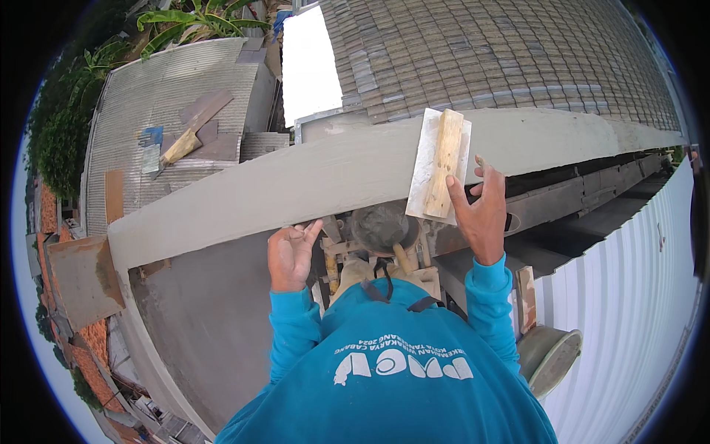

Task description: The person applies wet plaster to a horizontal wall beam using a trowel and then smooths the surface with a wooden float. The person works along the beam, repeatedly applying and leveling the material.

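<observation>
A plastering trowel (pixel 448 148), a pale flat plate with a wooden bar for a grip, lies across the top of the grey plastered wall (pixel 325 174). Beside its near end is my right hand (pixel 482 211), fingers apart and curved. The thumb is at the wooden bar without closing round it. My left hand (pixel 292 255) is at the wall's near edge, fingers stretched toward it and holding nothing that I can see. Between my hands, below the wall, a dark bucket (pixel 379 226) holds grey mortar. A wooden handle (pixel 402 259) sticks out over its rim.
Beyond the wall lie a tiled roof (pixel 503 59) and a corrugated roof (pixel 170 89) with loose boards. A white ribbed metal roof (pixel 629 274) drops away at the right. Near my right elbow stands a round container (pixel 551 362). A board (pixel 85 281) juts out at the left corner.
</observation>
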`<state>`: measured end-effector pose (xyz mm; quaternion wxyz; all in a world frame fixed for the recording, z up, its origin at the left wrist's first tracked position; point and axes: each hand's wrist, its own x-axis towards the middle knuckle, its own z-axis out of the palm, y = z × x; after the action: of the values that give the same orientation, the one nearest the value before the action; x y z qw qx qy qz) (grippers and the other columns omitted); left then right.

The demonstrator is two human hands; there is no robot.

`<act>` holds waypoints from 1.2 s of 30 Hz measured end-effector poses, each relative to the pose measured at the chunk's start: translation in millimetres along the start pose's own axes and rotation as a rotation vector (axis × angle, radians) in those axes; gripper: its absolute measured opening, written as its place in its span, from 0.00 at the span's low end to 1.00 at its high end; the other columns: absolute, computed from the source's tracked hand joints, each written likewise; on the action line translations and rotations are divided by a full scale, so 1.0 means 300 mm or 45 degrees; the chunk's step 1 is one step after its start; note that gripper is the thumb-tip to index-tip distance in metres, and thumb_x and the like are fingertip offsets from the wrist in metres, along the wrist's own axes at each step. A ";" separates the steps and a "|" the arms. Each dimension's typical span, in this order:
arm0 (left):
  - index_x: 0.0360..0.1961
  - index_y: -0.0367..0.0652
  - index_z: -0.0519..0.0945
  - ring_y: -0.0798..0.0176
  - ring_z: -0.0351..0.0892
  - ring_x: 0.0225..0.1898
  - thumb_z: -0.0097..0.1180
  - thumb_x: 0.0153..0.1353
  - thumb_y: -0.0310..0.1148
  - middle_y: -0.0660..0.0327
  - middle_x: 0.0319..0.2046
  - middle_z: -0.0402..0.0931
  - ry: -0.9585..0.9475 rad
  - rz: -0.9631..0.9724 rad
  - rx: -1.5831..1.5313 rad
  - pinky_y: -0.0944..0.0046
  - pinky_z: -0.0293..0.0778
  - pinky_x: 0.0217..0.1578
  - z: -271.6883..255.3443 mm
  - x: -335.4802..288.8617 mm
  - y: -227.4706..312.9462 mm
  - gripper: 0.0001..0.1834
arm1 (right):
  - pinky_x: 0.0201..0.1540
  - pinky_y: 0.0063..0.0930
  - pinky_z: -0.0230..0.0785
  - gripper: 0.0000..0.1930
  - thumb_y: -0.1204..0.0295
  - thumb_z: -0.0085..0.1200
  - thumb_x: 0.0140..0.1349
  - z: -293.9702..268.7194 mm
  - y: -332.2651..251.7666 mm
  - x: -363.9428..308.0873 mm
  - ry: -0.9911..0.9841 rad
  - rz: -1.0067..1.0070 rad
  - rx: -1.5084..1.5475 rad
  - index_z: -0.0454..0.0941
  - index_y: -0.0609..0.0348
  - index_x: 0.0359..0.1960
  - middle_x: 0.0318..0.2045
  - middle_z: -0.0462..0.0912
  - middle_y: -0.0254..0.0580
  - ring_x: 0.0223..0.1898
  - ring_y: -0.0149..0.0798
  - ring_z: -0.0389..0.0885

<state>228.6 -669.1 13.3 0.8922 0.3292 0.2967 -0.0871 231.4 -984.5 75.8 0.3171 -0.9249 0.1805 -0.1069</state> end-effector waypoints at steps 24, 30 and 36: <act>0.59 0.21 0.54 0.39 0.55 0.66 0.36 0.45 0.13 0.47 0.56 0.56 -0.071 0.047 0.057 0.35 0.56 0.69 -0.021 -0.006 0.004 0.34 | 0.49 0.46 0.69 0.29 0.71 0.60 0.49 -0.099 0.223 0.218 0.296 -0.249 -0.302 0.68 0.67 0.54 0.43 0.70 0.52 0.47 0.56 0.72; 0.64 0.22 0.52 0.37 0.53 0.69 0.36 0.46 0.15 0.41 0.63 0.55 -0.074 0.083 0.128 0.41 0.59 0.69 0.008 -0.013 -0.013 0.37 | 0.46 0.44 0.68 0.32 0.76 0.58 0.47 0.282 -0.209 0.009 -0.104 -0.571 -0.023 0.66 0.68 0.58 0.44 0.67 0.52 0.48 0.53 0.69; 0.65 0.22 0.49 0.35 0.51 0.70 0.35 0.46 0.15 0.40 0.65 0.52 -0.030 0.127 0.097 0.41 0.58 0.69 0.029 -0.024 -0.024 0.39 | 0.46 0.44 0.67 0.29 0.77 0.58 0.47 0.293 -0.127 0.088 -0.044 -0.494 -0.175 0.68 0.66 0.55 0.44 0.68 0.51 0.48 0.52 0.69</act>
<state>224.3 -680.5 18.9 0.8858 0.3761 0.2657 -0.0576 293.2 -919.0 33.5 0.2296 -0.9635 0.0004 -0.1377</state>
